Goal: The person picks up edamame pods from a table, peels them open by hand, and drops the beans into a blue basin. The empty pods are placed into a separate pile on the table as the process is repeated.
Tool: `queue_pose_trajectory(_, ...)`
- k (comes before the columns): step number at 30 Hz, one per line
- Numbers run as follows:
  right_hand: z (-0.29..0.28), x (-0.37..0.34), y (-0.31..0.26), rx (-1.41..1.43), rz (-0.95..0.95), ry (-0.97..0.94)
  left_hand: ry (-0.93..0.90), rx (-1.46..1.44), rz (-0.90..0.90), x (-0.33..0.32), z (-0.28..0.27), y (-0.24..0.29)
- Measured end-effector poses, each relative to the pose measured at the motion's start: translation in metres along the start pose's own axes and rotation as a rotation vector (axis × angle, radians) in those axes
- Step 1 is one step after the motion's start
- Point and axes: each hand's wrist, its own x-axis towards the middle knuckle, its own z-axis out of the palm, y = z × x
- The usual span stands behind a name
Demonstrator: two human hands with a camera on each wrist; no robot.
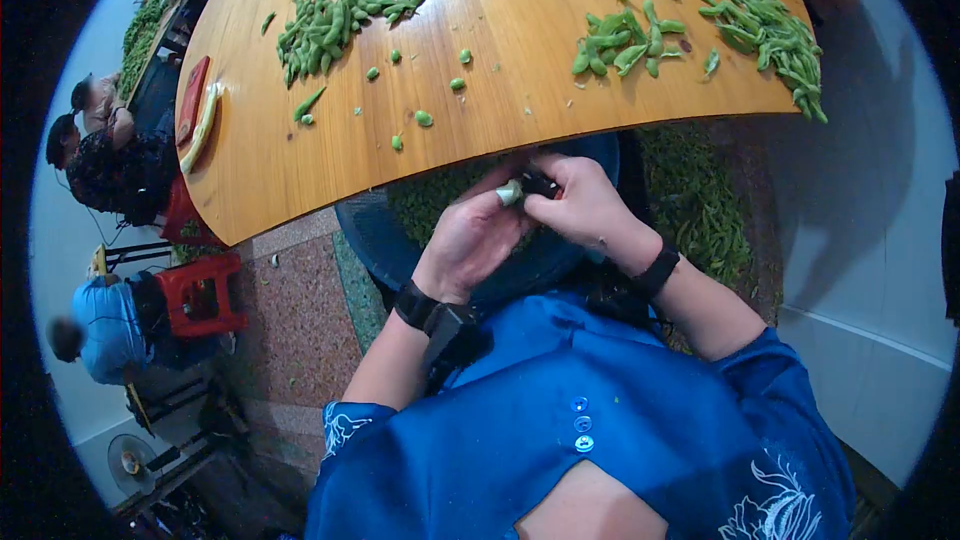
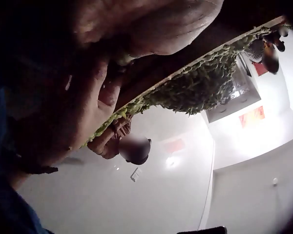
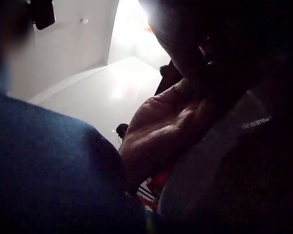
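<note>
Both hands meet over a blue basket (image 1: 365, 240), just below the table's near edge. My left hand (image 1: 470, 245) has its palm partly turned up, and a pale white-green piece (image 1: 510, 192) sits at its thumb tip. From the right, my right hand (image 1: 590, 202) bends its fingers and thumb around a small black thing (image 1: 541, 183) beside that piece. Whether a pod lies between the fingertips, I cannot tell. Green pods and leaves (image 1: 420, 202) fill the basket under the hands. In both wrist views the hands are close together and in deep shadow.
On the wooden table (image 1: 520, 70) lie heaps of green soybean pods (image 1: 335, 20), more pods (image 1: 765, 30) at right, and several loose beans (image 1: 424, 119). A red object (image 1: 192, 100) lies at the left edge. A heap of green (image 1: 695, 200) covers the floor at right. Several people sit at left.
</note>
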Motion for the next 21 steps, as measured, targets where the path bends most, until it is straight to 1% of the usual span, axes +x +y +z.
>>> queue_pose_trajectory(1,-0.001,0.000,0.001,-0.002,-0.001,0.000,0.032,0.071,0.011,-0.001,0.007,0.002)
queue_pose_trajectory(2,-0.001,0.001,0.005,0.115,0.111,0.030,0.066,0.143,0.023,-0.002,0.011,0.003)
queue_pose_trajectory(3,-0.002,0.001,0.007,0.233,0.222,0.059,0.066,0.142,0.027,-0.003,0.008,0.001)
queue_pose_trajectory(4,-0.003,0.002,0.006,0.233,0.218,0.056,0.182,0.227,0.074,-0.003,0.003,-0.001)
queue_pose_trajectory(5,-0.004,0.001,0.004,0.311,0.262,0.054,0.298,0.311,0.119,-0.005,0.000,-0.002)
queue_pose_trajectory(6,-0.004,0.001,0.003,0.391,0.307,0.054,0.301,0.314,0.119,-0.008,0.001,-0.001)
queue_pose_trajectory(8,0.001,-0.001,0.002,0.429,0.286,0.089,0.349,0.737,0.018,-0.014,0.007,0.002)
queue_pose_trajectory(10,0.003,-0.002,0.004,0.460,0.264,0.121,0.328,0.759,0.033,-0.015,0.014,0.001)
queue_pose_trajectory(12,0.006,-0.002,0.012,0.386,0.187,0.176,0.308,0.777,0.050,-0.013,0.016,-0.001)
queue_pose_trajectory(13,0.009,-0.002,0.015,0.385,0.186,0.174,0.301,0.761,0.055,-0.011,0.016,-0.003)
queue_pose_trajectory(15,0.014,-0.002,0.018,0.536,0.109,0.210,0.298,0.744,0.062,-0.011,0.016,-0.005)
queue_pose_trajectory(16,0.014,-0.004,0.016,0.536,0.111,0.207,0.322,0.764,0.075,-0.011,0.016,-0.006)
queue_pose_trajectory(18,0.011,-0.006,0.010,0.513,0.219,0.151,0.346,0.785,0.090,-0.009,0.015,-0.007)
queue_pose_trajectory(19,0.008,-0.005,0.008,0.514,0.219,0.151,0.336,0.840,0.092,-0.008,0.012,-0.008)
queue_pose_trajectory(21,0.003,-0.005,0.006,0.459,0.335,0.049,0.327,0.894,0.092,-0.008,0.011,-0.010)
